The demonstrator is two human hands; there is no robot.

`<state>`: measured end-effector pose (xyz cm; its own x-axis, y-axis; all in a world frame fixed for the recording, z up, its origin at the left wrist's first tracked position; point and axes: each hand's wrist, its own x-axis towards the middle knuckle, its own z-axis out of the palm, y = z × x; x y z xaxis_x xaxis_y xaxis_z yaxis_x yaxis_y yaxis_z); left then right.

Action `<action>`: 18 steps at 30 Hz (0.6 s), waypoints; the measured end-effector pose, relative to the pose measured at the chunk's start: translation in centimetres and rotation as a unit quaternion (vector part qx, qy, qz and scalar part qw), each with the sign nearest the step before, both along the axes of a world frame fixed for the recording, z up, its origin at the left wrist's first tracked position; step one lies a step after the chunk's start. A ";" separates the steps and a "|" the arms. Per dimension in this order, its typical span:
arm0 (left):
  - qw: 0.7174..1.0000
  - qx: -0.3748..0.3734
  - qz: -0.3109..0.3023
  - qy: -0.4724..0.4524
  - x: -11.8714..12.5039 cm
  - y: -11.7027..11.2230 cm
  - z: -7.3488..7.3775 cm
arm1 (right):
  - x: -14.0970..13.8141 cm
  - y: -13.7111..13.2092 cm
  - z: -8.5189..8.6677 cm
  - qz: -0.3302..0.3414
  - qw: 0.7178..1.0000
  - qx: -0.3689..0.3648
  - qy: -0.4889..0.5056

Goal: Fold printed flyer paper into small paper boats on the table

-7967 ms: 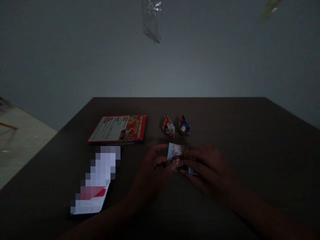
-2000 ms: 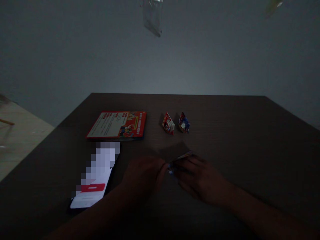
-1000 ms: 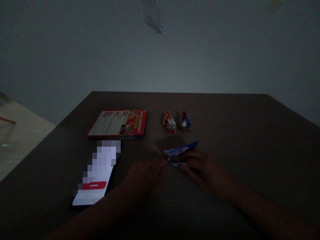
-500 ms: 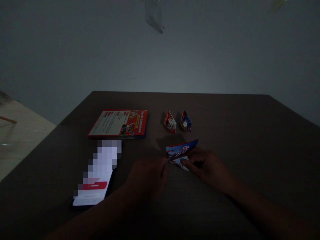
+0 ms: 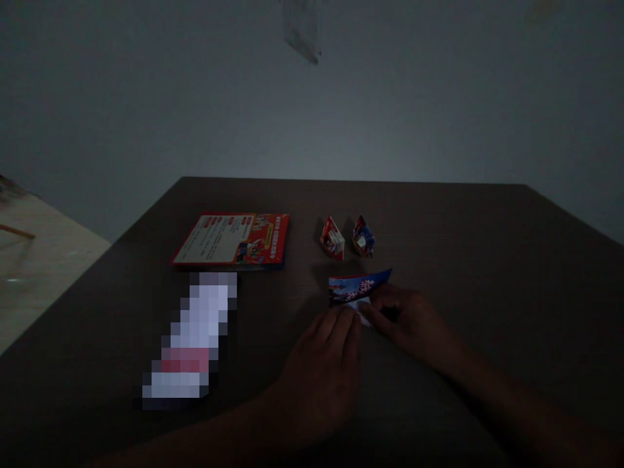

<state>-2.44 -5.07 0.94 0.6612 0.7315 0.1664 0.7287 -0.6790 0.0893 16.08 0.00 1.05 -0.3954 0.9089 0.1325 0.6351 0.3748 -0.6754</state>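
A partly folded piece of printed paper (image 5: 353, 290), blue with a white and pink pattern on its raised flap, lies at the middle of the table between my hands. On its right side my right hand (image 5: 416, 325) pinches it, thumb on the pale near flap. My left hand (image 5: 325, 374) is at its near edge, back of the hand up, fingers together and fingertips at the paper; the thumb is hidden. Just beyond stand two small folded paper pieces, a red and white one (image 5: 333, 240) and a blue and red one (image 5: 363, 239).
A red booklet or pad (image 5: 221, 242) with printed text lies at the left back. Nearer me is a phone (image 5: 190, 344) with a lit, blurred-out screen. The dark table (image 5: 463, 247) reaches a grey wall (image 5: 414, 97) behind. The room is dim.
My left hand has moved right and turned over the paper's near edge, covering more of it. The paper has shifted slightly right; my right hand keeps its pinch.
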 end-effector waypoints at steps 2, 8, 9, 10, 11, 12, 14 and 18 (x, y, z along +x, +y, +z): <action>1.000 -0.008 0.014 0.002 0.1 0.0 -0.1 | 0.0 -0.1 0.0 -0.006 1.000 0.008 -0.008; 1.000 -0.005 0.026 0.007 0.4 -0.1 -0.2 | -0.2 -0.2 -0.2 -0.008 0.998 0.034 -0.057; 1.000 -0.005 0.028 0.009 0.4 -0.1 -0.2 | -0.2 -0.2 -0.2 -0.008 0.997 0.036 -0.063; 0.999 -0.007 0.029 0.011 0.4 -0.2 -0.1 | -0.2 -0.2 -0.2 -0.009 0.997 0.038 -0.072; 0.999 -0.007 0.031 0.012 0.4 -0.2 -0.1 | -0.2 -0.2 -0.1 -0.011 0.996 0.037 -0.085; 0.999 -0.007 0.033 0.014 0.4 -0.2 0.0 | -0.2 -0.2 -0.1 -0.013 0.994 0.035 -0.101; 0.999 -0.008 0.038 0.020 0.4 -0.2 0.1 | -0.3 -0.3 0.1 -0.018 0.990 0.032 -0.138; 0.998 -0.020 0.051 0.025 0.2 -0.2 0.2 | -0.5 -0.3 0.2 -0.020 0.985 0.031 -0.169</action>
<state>-2.26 -5.25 1.10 0.5894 0.8011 0.1042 0.7982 -0.5974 0.0777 15.61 -0.32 1.25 -0.3897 0.9193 0.0551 0.8350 0.3780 -0.3999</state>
